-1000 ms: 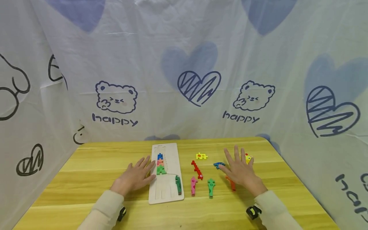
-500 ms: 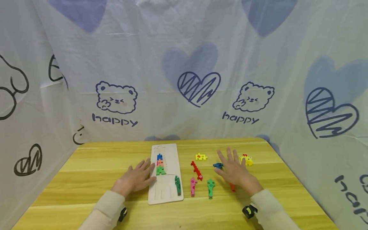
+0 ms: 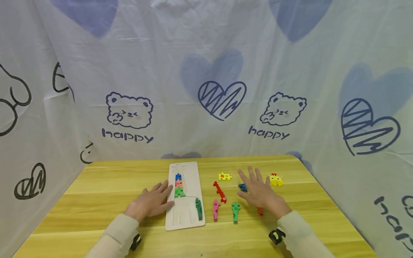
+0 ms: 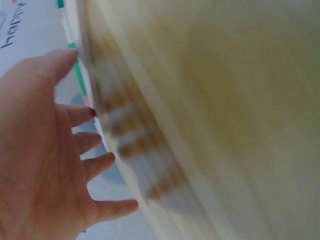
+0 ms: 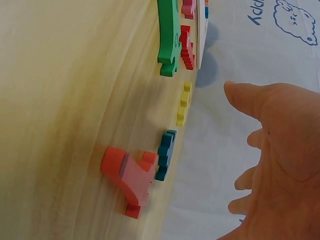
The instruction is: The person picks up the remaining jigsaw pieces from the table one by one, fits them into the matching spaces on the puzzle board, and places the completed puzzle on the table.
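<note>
- Wood-grain tabletop (image 3: 96, 200): carries the white puzzle board (image 3: 191, 175), left of centre.
- Your left hand (image 3: 151, 201): palm down, fingers straight, at the board's left edge; contact unclear.
- Your right hand (image 3: 259, 191): well apart, fingers spread, raised near the red-orange puzzle piece (image 5: 131, 182) and blue puzzle piece (image 5: 166, 155).

From where I stand, the right hand (image 3: 260, 192) has drifted leftward, its sleeve (image 3: 304, 236) and the black wrist device (image 3: 276, 236) travelling with it. A second ago its fingers partly covered the yellow face piece (image 3: 276, 180); that now shows whole. The blue piece (image 3: 242, 187) has become more hidden behind the hand, and the red-orange piece (image 3: 260, 211) shows only its lower end. The fingertips have come nearer the yellow spotted piece (image 3: 224, 176).
</note>
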### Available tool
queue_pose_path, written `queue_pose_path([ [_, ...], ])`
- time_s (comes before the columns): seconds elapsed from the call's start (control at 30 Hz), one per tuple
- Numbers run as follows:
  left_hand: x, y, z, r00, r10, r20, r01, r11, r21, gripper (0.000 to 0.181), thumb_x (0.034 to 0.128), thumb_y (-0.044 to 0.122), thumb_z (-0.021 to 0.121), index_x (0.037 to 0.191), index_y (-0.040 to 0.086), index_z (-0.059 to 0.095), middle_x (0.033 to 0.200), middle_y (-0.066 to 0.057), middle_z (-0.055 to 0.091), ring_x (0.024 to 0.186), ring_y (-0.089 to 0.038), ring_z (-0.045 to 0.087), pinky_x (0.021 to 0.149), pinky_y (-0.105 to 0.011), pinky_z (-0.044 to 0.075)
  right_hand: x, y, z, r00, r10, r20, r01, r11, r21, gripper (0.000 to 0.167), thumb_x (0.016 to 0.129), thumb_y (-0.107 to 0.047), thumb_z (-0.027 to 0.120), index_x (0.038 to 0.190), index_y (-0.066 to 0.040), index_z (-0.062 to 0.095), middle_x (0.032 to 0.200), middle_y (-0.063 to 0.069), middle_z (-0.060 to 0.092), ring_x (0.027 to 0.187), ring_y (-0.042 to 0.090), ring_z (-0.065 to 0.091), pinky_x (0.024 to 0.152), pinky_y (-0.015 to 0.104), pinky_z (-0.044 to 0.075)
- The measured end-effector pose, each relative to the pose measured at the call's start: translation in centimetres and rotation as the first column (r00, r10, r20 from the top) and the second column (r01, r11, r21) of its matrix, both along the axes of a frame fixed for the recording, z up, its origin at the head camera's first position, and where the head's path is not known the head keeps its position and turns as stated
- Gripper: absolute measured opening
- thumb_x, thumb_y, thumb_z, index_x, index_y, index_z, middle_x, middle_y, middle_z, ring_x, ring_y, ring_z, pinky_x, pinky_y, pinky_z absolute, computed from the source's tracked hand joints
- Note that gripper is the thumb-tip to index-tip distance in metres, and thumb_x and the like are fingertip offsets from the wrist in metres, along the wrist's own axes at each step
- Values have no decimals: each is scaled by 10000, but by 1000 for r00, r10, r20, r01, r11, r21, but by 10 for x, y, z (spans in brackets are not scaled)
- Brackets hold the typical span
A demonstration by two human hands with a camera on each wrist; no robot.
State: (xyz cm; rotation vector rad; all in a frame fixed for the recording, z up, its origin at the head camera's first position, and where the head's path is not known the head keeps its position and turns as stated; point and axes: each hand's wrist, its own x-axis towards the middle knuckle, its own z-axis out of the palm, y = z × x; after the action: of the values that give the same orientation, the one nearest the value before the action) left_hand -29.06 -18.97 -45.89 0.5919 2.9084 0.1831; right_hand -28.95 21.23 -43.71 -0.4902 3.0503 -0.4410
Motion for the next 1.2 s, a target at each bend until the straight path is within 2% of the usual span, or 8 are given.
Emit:
queue_pose_path([
  [0.27, 3, -5, -3, 1000, -2, 20, 2, 1000, 5, 728, 1049, 555, 476, 1626, 136, 333, 1707, -163, 267, 1544, -453, 309, 1158, -798, 247, -3, -5, -1, 999, 38, -23, -37, 999, 11, 806, 1033, -404, 604, 1671, -177, 166, 1720, 252, -8, 1572, 544, 4, 1120, 876, 25],
  [0.43, 4, -3, -2, 999, -8, 33, 8, 1000, 11, 714, 1056, 526, 476, 1629, 129, 322, 1712, -157, 258, 1552, -439, 303, 1162, -797, 240, -6, -11, -1, 995, 99, 12, -99, 995, -2, 819, 1008, -320, 669, 1664, -168, 204, 1716, 270, 63, 1576, 540, 25, 1159, 843, 40],
  [0.6, 5, -2, -3, 999, -4, 41, 4, 1000, 7, 700, 1062, 500, 480, 1632, 128, 314, 1717, -141, 252, 1557, -427, 301, 1151, -807, 242, -10, -17, -1, 978, 209, 1, -209, 978, 6, 814, 949, -228, 748, 1622, -91, 311, 1679, 305, 212, 1555, 554, 156, 1205, 774, 163],
  [0.77, 6, -2, -4, 999, -5, 39, 5, 1000, 4, 700, 1061, 486, 491, 1631, 121, 314, 1720, -117, 257, 1555, -422, 305, 1125, -824, 260, -15, -24, -1, 954, 300, -23, -300, 954, 22, 763, 917, -196, 778, 1569, -47, 412, 1656, 271, 311, 1544, 513, 252, 1251, 649, 253],
  [0.9, 7, -3, -4, 999, -4, 37, 4, 1000, 5, 696, 1062, 477, 493, 1631, 117, 313, 1720, -109, 260, 1552, -425, 310, 1116, -829, 265, -20, -32, 0, 945, 327, 15, -327, 945, 20, 725, 902, -206, 791, 1536, -55, 474, 1645, 225, 370, 1549, 471, 282, 1262, 606, 270],
  [1.03, 6, -3, -4, 999, 0, 43, 1, 1000, -1, 697, 1065, 486, 485, 1637, 132, 303, 1725, -96, 251, 1557, -418, 305, 1123, -824, 263, -26, -39, -1, 936, 348, 51, -351, 935, 55, 729, 868, -245, 820, 1511, -81, 518, 1628, 172, 428, 1557, 439, 292, 1274, 576, 271],
  [1.2, 4, -1, -2, 999, -3, 42, 4, 1000, -4, 699, 1064, 497, 484, 1638, 142, 303, 1725, -91, 250, 1557, -410, 308, 1132, -813, 265, -30, -45, -1, 931, 352, 98, -360, 929, 82, 768, 836, -256, 853, 1513, -107, 522, 1653, 151, 396, 1573, 424, 262, 1280, 559, 271],
])
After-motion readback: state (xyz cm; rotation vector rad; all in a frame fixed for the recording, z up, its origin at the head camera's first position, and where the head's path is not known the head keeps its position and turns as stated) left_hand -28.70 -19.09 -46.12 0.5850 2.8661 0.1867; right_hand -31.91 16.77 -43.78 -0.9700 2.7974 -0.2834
